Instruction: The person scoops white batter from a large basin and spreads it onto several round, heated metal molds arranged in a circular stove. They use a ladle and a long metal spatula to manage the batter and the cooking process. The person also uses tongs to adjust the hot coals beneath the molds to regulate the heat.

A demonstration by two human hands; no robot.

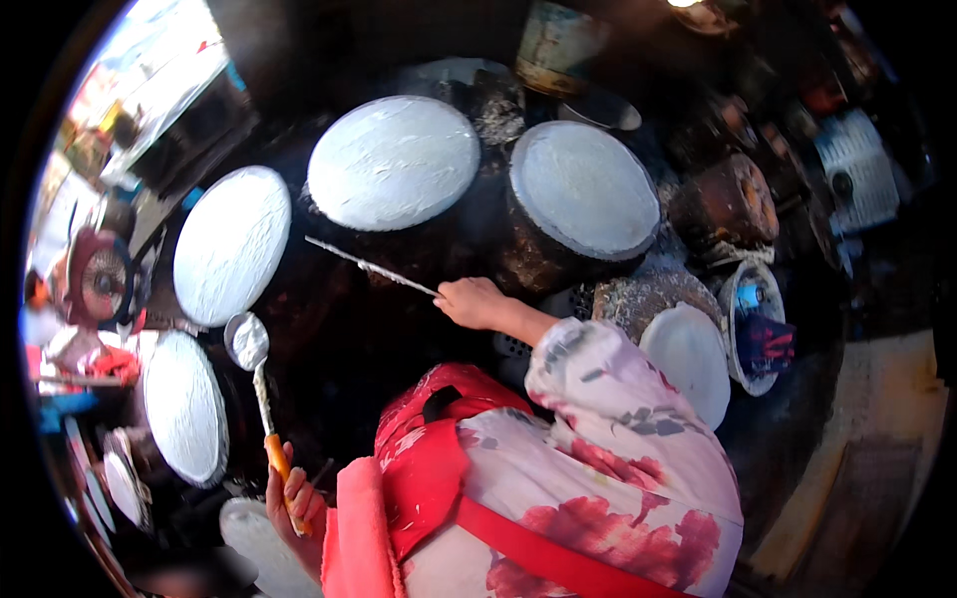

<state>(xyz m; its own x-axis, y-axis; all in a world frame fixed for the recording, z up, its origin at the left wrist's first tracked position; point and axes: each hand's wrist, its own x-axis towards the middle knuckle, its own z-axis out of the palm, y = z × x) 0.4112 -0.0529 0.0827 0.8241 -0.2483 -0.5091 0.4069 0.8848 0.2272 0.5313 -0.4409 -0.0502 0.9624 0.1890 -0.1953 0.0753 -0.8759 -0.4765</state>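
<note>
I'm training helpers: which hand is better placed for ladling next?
Probably the left hand: it holds the orange-handled ladle, bowl seemingly near two white discs. The right hand holds a thin stick.

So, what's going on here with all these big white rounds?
A person in a flowered top is working among large white rounds, which curve around in front and to the left. The left hand grips a ladle by its orange handle, the bowl up near one round's lower edge. The right hand holds a thin stick smeared with white, its tip pointing between two rounds.
</note>
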